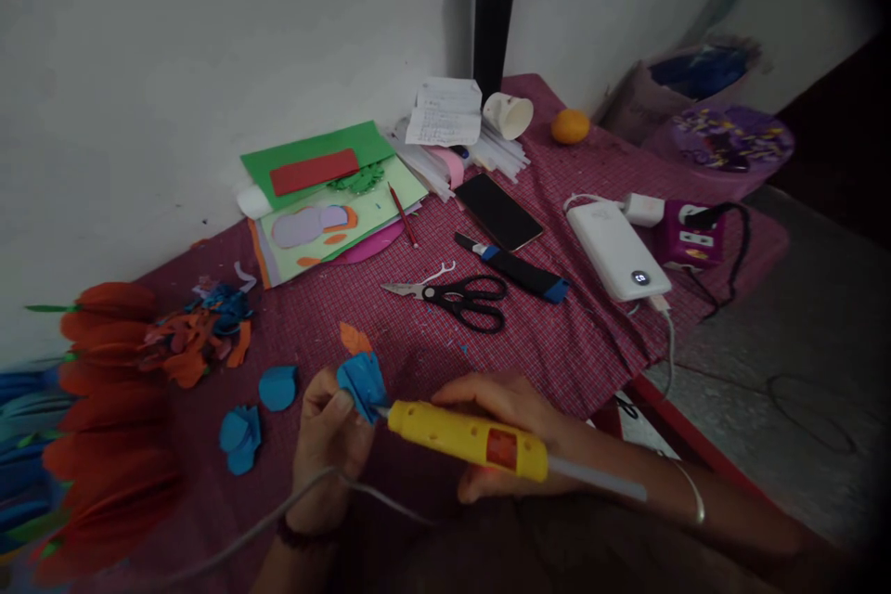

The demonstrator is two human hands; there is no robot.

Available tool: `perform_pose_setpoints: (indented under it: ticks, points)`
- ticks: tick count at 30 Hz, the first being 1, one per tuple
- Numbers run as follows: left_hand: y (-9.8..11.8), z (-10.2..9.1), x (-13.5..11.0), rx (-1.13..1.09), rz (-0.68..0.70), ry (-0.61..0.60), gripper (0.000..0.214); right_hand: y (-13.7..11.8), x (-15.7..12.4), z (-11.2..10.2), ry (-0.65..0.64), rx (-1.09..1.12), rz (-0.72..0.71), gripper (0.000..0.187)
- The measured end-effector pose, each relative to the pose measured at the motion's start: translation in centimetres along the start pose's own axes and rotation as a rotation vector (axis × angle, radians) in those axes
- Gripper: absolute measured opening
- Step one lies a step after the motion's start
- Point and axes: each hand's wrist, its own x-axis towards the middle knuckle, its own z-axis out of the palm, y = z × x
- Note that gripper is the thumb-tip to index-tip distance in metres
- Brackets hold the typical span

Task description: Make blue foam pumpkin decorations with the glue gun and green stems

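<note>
Between the thumb and fingers of my left hand (327, 436) is a blue paper flower piece (363, 382) with several petals. My right hand (497, 404) grips a yellow glue gun (463, 438), its nozzle touching or almost touching the base of the blue paper. A clear glue stick (599, 475) sticks out of the gun's back end. An orange paper leaf shape (355, 338) lies just beyond the blue piece. Left of my left hand rest a single blue petal (277, 388) and a small pile of blue petals (240, 438).
Scissors (459, 297), a black-and-blue cutter (519, 269), a phone (499, 210) and coloured paper sheets (327, 223) lie beyond my hands. Paper scraps (201, 334) and orange paper flowers (111, 427) are at left. A white power bank (616, 246) and purple power strip (689, 237) sit right.
</note>
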Motion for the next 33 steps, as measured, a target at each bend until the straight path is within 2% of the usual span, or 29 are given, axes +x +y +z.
perform_pose_setpoints:
  ticks: [5,9,14,18,21,25,29,33]
  points:
    - [-0.1,0.1,-0.1,-0.019,-0.044,-0.009,0.027,-0.1,0.1,-0.1,0.021,0.056,0.072,0.059]
    - [-0.1,0.2,-0.2,-0.047,-0.074,-0.077,0.028,0.1,0.1,0.0,0.083,0.164,0.181,0.058]
    - [-0.5,-0.2,0.0,-0.085,-0.119,-0.119,0.03,0.9,0.3,0.7,0.094,0.559,0.236,0.052]
    - [-1.1,-0.8,0.4,-0.088,-0.104,-0.11,0.035,1.1,0.2,1.0,-0.029,0.794,0.297,0.046]
    - [-1.2,-0.8,0.6,-0.077,-0.071,-0.106,0.036,1.0,0.1,0.8,-0.093,0.777,0.306,0.045]
    - [-1.1,-0.5,0.8,-0.05,-0.031,-0.129,0.035,1.0,-0.2,0.4,-0.117,0.746,0.33,0.048]
    - [-1.1,-0.4,1.2,-0.034,0.016,-0.091,0.04,1.4,-0.5,0.2,-0.07,0.84,0.33,0.056]
    - [-1.2,-0.6,1.4,0.002,0.023,-0.076,0.039,1.5,-0.2,0.1,-0.006,0.764,0.278,0.063]
